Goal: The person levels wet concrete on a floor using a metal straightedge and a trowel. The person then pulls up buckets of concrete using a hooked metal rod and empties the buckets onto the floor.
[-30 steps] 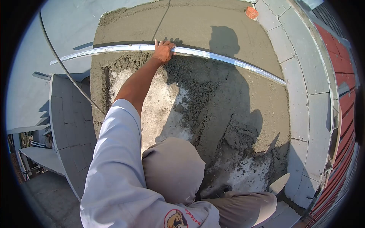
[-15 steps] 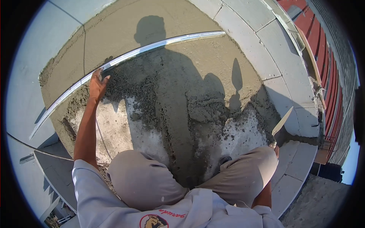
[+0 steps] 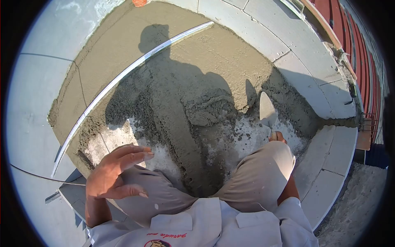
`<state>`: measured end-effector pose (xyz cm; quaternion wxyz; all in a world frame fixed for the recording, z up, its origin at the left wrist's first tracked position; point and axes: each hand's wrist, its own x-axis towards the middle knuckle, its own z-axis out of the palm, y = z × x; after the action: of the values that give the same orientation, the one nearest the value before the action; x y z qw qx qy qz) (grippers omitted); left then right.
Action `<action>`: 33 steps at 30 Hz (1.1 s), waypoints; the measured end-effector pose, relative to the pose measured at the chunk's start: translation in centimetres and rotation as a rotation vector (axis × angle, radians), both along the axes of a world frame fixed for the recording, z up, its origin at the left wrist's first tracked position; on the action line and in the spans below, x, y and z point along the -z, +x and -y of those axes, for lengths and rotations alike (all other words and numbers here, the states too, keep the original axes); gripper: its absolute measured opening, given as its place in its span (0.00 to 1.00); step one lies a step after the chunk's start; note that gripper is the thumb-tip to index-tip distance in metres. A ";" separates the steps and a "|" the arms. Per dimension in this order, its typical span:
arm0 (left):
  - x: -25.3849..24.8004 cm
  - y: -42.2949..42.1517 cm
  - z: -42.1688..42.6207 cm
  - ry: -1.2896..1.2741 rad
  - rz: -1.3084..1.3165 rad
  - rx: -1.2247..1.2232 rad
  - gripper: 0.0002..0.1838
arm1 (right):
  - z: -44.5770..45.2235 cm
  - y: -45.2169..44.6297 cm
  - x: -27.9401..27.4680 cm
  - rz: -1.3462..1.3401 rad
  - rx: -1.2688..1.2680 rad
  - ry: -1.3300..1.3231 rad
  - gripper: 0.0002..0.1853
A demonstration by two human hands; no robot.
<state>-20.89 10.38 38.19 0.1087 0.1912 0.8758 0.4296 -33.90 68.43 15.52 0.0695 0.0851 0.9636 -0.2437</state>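
My left hand (image 3: pixel 119 171) is raised near my left knee, fingers apart and holding nothing. Beyond my right knee, my right hand (image 3: pixel 277 136) is closed on a trowel (image 3: pixel 267 110), its blade pointing away from me; the handle is mostly hidden. A long metal straightedge (image 3: pixel 119 78) lies across the wet mortar (image 3: pixel 197 51), touched by neither hand. Past it the mortar is smooth; on my side there are rough, lumpy heaps in shadow and patches of pale bare base (image 3: pixel 160 158).
Pale block walls (image 3: pixel 296 70) border the mortar at the right. An orange object (image 3: pixel 139 3) lies at the far edge. A dark cable (image 3: pixel 45 177) runs at the left. Red corrugated roofing (image 3: pixel 360 61) shows beyond the right wall. My shadow falls over the mortar.
My left hand has let go of the straightedge and come back toward my body. My right hand, with the trowel, has moved forward and left over my knee. The view has turned.
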 end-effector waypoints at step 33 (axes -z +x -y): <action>0.0 1.1 -3.1 -0.120 0.271 -0.405 0.33 | -0.1 -4.8 6.2 0.020 -0.403 0.310 0.30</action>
<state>-19.75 13.44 38.23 0.1477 -0.0545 0.8976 0.4118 -38.74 68.53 9.29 0.1122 -0.0969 0.9862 -0.0734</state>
